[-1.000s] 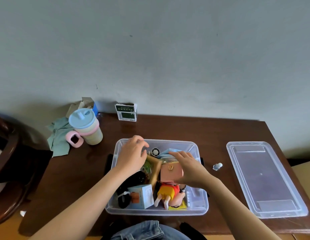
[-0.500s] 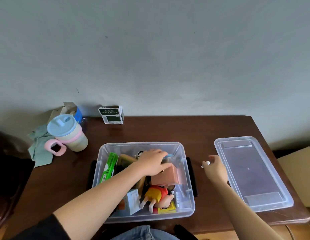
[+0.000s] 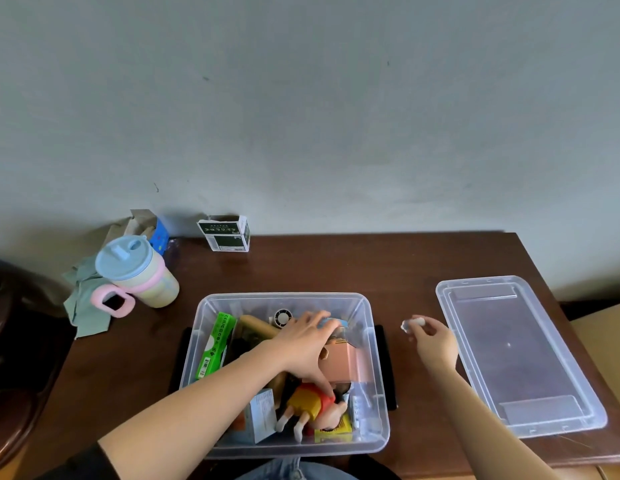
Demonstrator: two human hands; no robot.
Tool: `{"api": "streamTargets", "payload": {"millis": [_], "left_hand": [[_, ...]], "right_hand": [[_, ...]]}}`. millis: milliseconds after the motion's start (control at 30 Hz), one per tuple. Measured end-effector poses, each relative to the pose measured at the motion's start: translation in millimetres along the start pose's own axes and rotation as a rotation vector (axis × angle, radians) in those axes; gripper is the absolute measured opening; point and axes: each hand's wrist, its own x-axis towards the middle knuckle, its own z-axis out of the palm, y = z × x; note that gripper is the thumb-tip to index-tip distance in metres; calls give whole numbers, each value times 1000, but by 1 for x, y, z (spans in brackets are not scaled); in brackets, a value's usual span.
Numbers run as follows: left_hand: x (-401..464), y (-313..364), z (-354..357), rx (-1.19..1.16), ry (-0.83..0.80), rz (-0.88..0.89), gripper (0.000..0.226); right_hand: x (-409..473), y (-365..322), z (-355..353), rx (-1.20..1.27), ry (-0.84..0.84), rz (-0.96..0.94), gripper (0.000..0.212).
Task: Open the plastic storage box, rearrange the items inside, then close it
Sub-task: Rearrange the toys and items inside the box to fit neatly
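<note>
Our left hand [image 3: 303,344] rests with spread fingers on the pink box [image 3: 343,363] inside the open storage box [image 3: 377,427]. Our right hand [image 3: 435,341] pinches a small white bottle [image 3: 413,323] beside the lid [image 3: 516,355].

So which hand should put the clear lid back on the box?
Probably the right hand: it's beside the clear plastic lid, though pinching a small white object. The left hand is inside the box.

clear storage box [image 3: 365,344] open, lid [image 3: 516,355] beside

bare forearms, dark left sleeve [image 3: 83,462], seemingly jeans [image 3: 284,471]
</note>
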Motion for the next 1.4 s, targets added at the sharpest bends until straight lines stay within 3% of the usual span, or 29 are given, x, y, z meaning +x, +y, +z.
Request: {"api": "streamTargets", "payload": {"millis": [200,367,467,633,867,1033,1167,1300,1400], "left_hand": [[1,-5,-3,9,-3,38,107],[-3,-4,-6,-55,28,45,92],[-9,-10,-14,-254,69,-9,94],[-34,-35,-36,-605,118,26,83],[-80,-68,-23,-1044,234,-49,87],[-104,-76,-10,-1050,196,-108,90],[-122,-89,-12,-1013,158,-111,76],[-133,-96,-20,-904,111,-164,109],[-133,-95,-20,-778,74,-159,109]], "right_hand": [[-33,-56,2,394,-82,-233,14],[-65,-77,15,394,-240,-391,17],[-77,-79,23,378,-252,-403,19],[-78,-84,25,426,-130,-349,15],[-85,-89,40,357,-231,-365,12],[-99,-93,63,267,-295,-355,12],[-103,-96,75,222,-284,-373,14],[-105,-95,81,177,-359,-367,18],[-104,-93,85,174,-394,-362,18]]}}
